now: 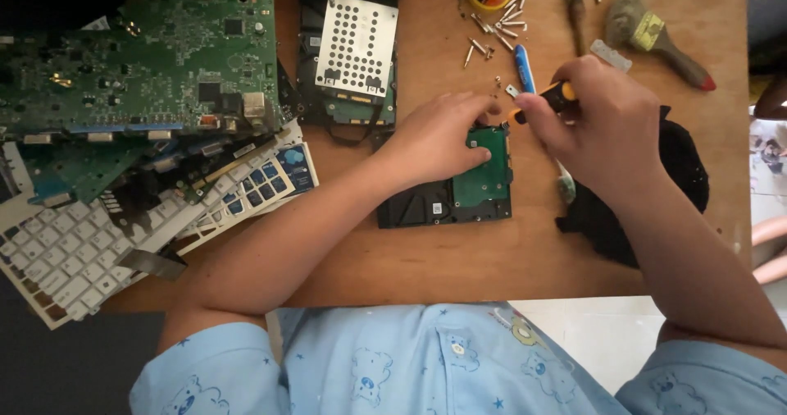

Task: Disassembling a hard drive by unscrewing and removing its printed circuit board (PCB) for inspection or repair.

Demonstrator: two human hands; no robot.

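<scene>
1. Hard disk drive (447,198): lies circuit side up near the middle of the wooden table (410,259), its green controller board (485,165) not yet lifted off the black body.
2. Left hand (434,136): laid flat over the drive's far left part, fingers together and pressing down, steadying it (nothing is clasped).
3. Right hand (598,124): closed around a screwdriver (548,99) with an orange and black handle; the tip points at the board's far right corner, though whether it sits in a screw cannot be told.
4. Progress, as a judgement: loose screws (496,29) lie on the far side of the table, so some fasteners appear already out; the board's removal is left.
5. Surroundings: a second drive with a perforated metal plate (357,46) lies further left; beyond it, stacked green circuit boards (139,62) and keyboard parts (74,251); far right, two brushes (656,38); right of the drive, a black cloth (648,193).
</scene>
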